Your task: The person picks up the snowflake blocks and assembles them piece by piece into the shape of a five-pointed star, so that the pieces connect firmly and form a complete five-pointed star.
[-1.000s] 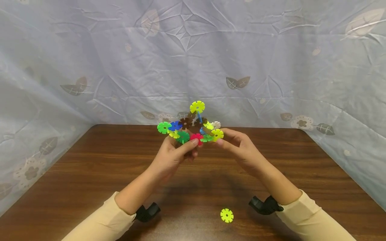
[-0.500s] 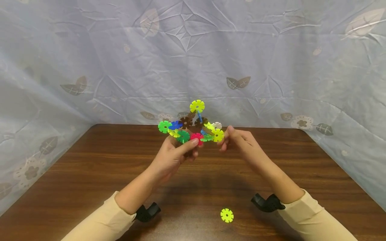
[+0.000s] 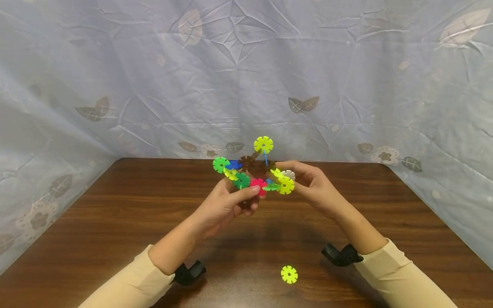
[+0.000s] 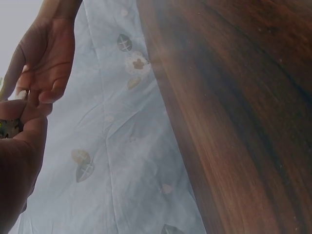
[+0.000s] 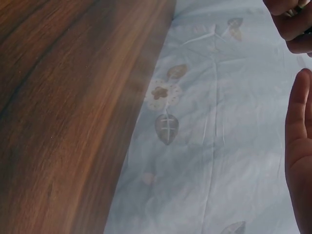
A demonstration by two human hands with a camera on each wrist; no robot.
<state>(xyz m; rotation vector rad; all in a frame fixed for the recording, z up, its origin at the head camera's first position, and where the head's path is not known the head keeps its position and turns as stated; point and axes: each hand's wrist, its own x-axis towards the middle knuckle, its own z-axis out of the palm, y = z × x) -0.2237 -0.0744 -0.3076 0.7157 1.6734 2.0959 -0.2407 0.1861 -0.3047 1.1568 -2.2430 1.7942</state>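
Observation:
A ring-shaped construction of interlocking plastic discs [image 3: 241,180] is held up above the table in the head view. Green, blue, brown, yellow, white and red notched discs make it up, and a yellow disc [image 3: 263,145] stands highest. My left hand [image 3: 217,207] pinches it at the red disc [image 3: 258,186], thumb on top and fingers underneath. My right hand [image 3: 317,184] grips its right side by the white disc [image 3: 289,175], with the thumb tip hidden behind a yellow one. In the left wrist view, both the left hand [image 4: 24,141] and the right hand [image 4: 51,58] show close together.
A loose yellow disc [image 3: 289,274] lies flat on the brown wooden table [image 3: 161,239], near the front between the forearms. A patterned grey-blue cloth [image 3: 154,85] hangs behind the table and along its sides. Black wrist mounts [image 3: 342,255] sit under both cuffs.
My right hand let go of the construction's right side half a second ago and has now closed in on it again. The construction has shifted slightly right and down with my left hand.

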